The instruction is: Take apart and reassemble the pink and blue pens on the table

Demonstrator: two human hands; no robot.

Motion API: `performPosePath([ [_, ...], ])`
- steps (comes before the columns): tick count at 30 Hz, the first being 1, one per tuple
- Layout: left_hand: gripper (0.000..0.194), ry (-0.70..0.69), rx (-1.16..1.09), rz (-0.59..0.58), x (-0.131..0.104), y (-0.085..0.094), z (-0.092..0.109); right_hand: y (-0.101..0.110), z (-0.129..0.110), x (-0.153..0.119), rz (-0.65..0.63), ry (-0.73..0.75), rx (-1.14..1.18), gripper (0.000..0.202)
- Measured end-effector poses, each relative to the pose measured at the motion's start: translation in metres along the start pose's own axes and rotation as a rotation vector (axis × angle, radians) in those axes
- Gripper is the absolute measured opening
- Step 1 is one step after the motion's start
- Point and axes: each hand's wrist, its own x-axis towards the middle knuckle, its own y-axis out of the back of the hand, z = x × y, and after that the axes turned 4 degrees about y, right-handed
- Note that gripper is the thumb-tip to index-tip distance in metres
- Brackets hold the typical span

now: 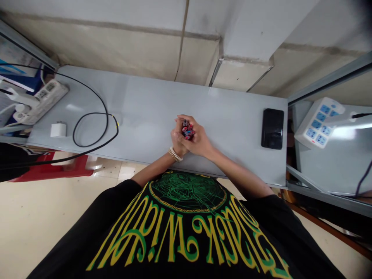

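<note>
A bundle of several pens (187, 130) stands upright between my hands at the middle of the desk. I see the pens end-on, with red, black and blue tips showing; their lower parts are hidden by my fingers. My left hand (178, 136), with a beaded bracelet (175, 155) at its wrist, wraps the bundle from the left. From the right, my right hand (200, 135) curls round the same bundle. Both hands are closed and touch each other.
On the grey desk (145, 104), a black phone (272, 128) lies to the right. To the left are a looped black cable (106, 116), a white charger plug (58, 129) and a power strip (46, 99). Another power strip (318, 122) lies far right. A red stool (58, 166) stands below left.
</note>
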Motion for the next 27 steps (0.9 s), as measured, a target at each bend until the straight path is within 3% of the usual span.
performPosePath([
  [4, 0.031, -0.143, -0.002, 0.111, 0.001, -0.003, -0.004, 0.005, -0.004, 0.003, -0.046, 0.015, -0.025, 0.057],
  [10, 0.019, -0.121, 0.010, 0.111, 0.000, -0.002, -0.004, 0.005, -0.002, 0.008, -0.061, 0.092, 0.047, 0.043],
  [18, 0.024, -0.128, 0.020, -0.083, 0.000, 0.008, -0.012, 0.010, 0.000, 0.012, -0.083, 0.072, 0.209, 0.018],
  [23, 0.021, -0.076, 0.085, -0.173, -0.001, 0.013, -0.016, 0.004, 0.000, 0.011, -0.091, 0.027, 0.250, 0.020],
  [27, 0.023, -0.067, 0.099, -0.206, 0.002, 0.016, -0.015, -0.002, 0.002, 0.008, 0.014, 0.031, 0.236, 0.018],
])
